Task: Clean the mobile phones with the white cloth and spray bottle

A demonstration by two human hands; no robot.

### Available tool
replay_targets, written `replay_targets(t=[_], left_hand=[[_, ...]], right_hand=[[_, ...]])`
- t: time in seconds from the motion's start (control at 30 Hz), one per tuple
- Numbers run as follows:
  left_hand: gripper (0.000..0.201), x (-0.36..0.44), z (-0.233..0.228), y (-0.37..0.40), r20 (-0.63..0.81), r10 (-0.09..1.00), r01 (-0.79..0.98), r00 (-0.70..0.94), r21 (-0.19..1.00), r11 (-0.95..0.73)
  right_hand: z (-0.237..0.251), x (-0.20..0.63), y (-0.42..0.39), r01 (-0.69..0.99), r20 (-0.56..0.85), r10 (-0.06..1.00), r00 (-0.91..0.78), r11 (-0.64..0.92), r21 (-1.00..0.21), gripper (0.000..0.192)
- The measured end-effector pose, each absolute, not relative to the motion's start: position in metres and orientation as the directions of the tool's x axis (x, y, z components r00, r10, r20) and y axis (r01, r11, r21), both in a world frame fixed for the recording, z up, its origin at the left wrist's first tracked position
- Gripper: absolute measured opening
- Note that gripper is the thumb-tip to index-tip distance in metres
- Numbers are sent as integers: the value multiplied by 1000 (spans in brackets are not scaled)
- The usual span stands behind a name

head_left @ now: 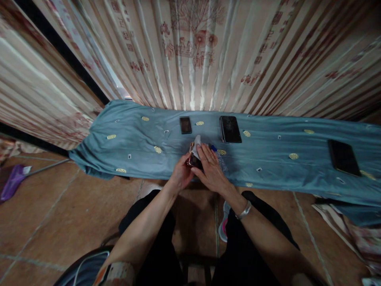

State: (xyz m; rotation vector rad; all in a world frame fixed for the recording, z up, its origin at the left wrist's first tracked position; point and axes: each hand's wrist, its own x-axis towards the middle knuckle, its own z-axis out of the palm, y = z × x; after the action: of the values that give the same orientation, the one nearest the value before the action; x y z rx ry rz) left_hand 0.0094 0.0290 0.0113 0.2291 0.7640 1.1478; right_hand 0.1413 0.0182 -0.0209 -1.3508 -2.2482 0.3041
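Note:
My left hand [181, 174] is closed around the edge of a dark, glossy phone [194, 161] with a reddish rim. Over the phone's face lies my right hand [210, 169], its fingers pressing a white wipe [197, 142] against the screen. The lower part of the phone is partly covered by my hands. Just beyond my right fingers, a clear bottle [222, 162] with a blue cap lies on the cloth, partly hidden. A small dark square device [186, 125] sits farther back, and a black phone-like device [231, 129] rests behind my right hand.
A teal patterned cloth [143, 139] covers the long, low surface in front of me. Another dark tablet-like device [344, 157] lies toward its right end. Patterned curtains [193, 71] hang behind. A purple broom head [13, 180] is on the tiled floor at left.

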Motion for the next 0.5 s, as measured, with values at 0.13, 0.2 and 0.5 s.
replay_targets(t=[0.13, 0.2, 0.5], left_hand=[[21, 12, 10, 27, -419, 888, -736, 189, 538, 411], [23, 12, 9, 27, -398, 896, -730, 195, 551, 404], [31, 10, 3, 28, -341, 935, -653, 101, 686, 321]], right_hand=[[-18, 143, 19, 740, 294, 877, -380, 479, -472, 76], [-16, 144, 20, 716, 289, 879, -380, 477, -509, 75], [-8, 151, 24, 639, 315, 872, -374, 489, -594, 66]])
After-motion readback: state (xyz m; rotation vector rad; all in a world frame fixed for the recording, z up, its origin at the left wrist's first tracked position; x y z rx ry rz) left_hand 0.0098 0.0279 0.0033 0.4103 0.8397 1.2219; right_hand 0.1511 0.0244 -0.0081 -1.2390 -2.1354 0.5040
